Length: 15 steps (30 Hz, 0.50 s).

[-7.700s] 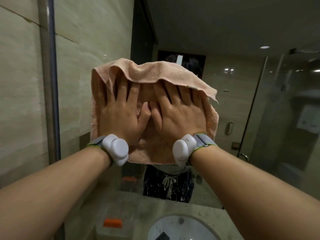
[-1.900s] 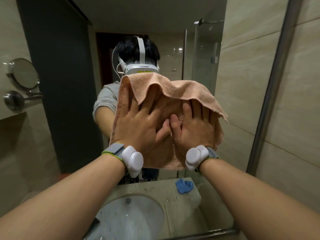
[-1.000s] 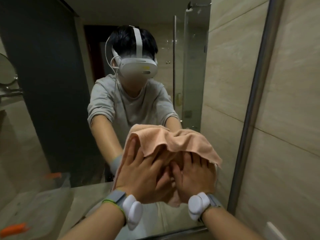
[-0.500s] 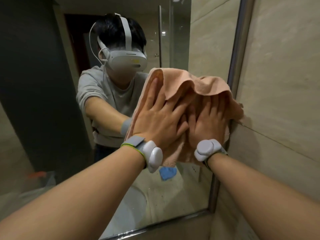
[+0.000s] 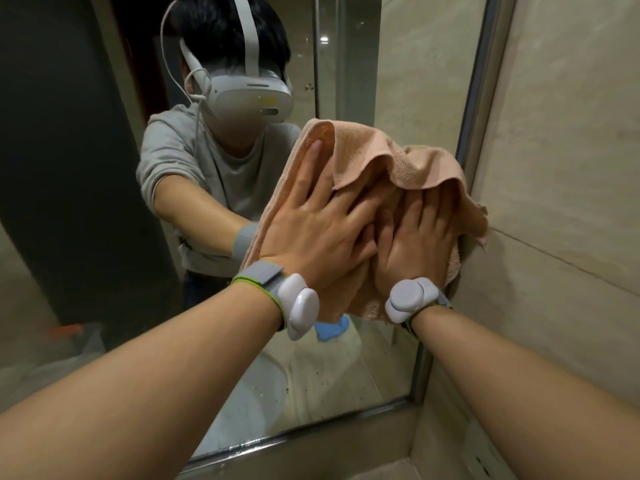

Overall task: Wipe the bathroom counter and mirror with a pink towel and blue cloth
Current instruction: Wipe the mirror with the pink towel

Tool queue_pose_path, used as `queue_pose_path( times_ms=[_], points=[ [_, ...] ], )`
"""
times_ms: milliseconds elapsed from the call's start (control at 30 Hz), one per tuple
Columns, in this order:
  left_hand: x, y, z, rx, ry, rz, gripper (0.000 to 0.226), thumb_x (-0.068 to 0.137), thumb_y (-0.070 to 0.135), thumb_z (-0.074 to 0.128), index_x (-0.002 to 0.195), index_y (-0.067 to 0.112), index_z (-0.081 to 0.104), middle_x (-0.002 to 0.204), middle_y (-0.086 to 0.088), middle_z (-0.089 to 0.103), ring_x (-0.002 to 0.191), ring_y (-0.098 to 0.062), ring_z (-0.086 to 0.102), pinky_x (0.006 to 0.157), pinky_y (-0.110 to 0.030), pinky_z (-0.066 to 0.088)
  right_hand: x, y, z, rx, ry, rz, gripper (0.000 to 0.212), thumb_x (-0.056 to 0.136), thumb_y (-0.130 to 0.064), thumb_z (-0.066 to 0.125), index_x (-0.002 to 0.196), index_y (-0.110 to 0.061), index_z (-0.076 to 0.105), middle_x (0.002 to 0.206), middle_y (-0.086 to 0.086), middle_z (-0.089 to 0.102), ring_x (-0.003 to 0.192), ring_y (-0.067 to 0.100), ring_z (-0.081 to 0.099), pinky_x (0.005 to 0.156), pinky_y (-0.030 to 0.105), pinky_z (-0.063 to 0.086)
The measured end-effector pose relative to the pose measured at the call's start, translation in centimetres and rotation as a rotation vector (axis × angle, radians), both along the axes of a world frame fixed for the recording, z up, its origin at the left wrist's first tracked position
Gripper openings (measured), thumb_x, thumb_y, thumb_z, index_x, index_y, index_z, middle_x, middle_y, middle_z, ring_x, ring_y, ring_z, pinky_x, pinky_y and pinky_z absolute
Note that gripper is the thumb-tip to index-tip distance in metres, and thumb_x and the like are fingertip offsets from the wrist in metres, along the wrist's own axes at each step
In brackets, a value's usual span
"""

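Both palms press the pink towel (image 5: 398, 157) onto the mirror (image 5: 86, 168): L hand (image 5: 311, 233) flat w/ fingers straight & spread, R hand (image 5: 415, 244) likewise just beside it, thumbs touching. Towel's top edge flops over the fingertips. The blue cloth (image 5: 330, 330) shows reflected just below L wrist. The mirror frame (image 5: 478, 98) is just right of R hand.

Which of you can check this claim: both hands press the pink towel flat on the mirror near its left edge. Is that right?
One detail is wrong. The head view shows the left hand and right hand pressing the towel flat on the mirror near its right edge, beside the frame, not the left.
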State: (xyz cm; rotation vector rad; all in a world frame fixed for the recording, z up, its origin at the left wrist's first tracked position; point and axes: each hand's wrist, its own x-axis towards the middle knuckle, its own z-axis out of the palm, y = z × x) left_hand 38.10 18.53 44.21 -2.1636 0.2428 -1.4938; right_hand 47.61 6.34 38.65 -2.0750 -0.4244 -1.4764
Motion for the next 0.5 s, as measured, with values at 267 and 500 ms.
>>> queue_pose_path(
  times_ms=[267, 500],
  points=[
    [-0.1, 0.0, -2.0, 0.011, 0.041, -0.035, 0.042, 0.102, 0.040, 0.051, 0.141, 0.027, 0.063, 0.151, -0.005, 0.056, 0.143, -0.041, 0.046, 0.128, -0.057, 0.011, -0.6, 0.1, -3.2, -0.015, 0.146, -0.022, 0.065, 0.103, -0.049, 0.021, 0.151, -0.005, 0.026, 0.152, 0.024, 0.037, 0.141, 0.040, 0.031, 0.116, 0.053, 0.020],
    [-0.4, 0.2, -3.8, 0.015, 0.133, -0.062, 0.041, 0.104, 0.039, 0.048, 0.141, 0.026, 0.062, 0.153, -0.005, 0.053, 0.146, -0.041, 0.043, 0.127, -0.059, 0.016, -1.0, 0.4, -5.7, -0.014, 0.266, -0.021, 0.068, 0.101, -0.047, 0.029, 0.154, -0.005, 0.024, 0.154, 0.024, 0.035, 0.141, 0.042, 0.034, 0.116, 0.050, 0.021]
  ],
)
